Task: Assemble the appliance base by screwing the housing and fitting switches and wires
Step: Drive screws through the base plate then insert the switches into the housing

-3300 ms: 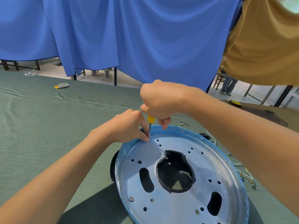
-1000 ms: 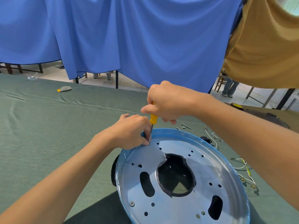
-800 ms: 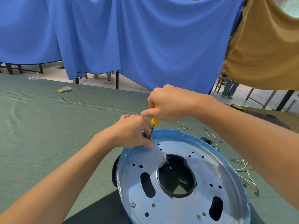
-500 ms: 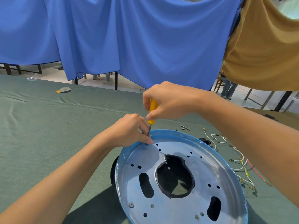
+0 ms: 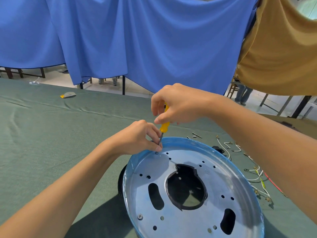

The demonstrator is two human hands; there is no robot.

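Screwdriver point(image 5: 164, 125) is standing close to upright from where I'm watching. Its long axis runs top to bottom, yellow handle up and leaning a touch right, thin metal shank pointing down at the far-left edge of the housing point(image 5: 223, 177). The tip sits right by a small screw point(image 5: 156, 152) just inside the blue rim, but fingers hide the contact, so I can't swear it's seated.

The housing is a round shiny metal pan with a blue lip, lying on the green table cloth point(image 5: 42, 134). It's peppered with small holes and has two oblong slots and a big black-edged opening in the middle. A second screw point(image 5: 140, 216) sits near the front-left.

Right hand point(image 5: 180, 103) comes in from above, fingers and thumb curled round the handle. Left hand point(image 5: 137, 138) is tucked just below it, fingertips pinching the shank low down by the rim. So both are clamped on the same tool, nearly touching. Loose white wires point(image 5: 255, 172) lie on the cloth right of the pan.
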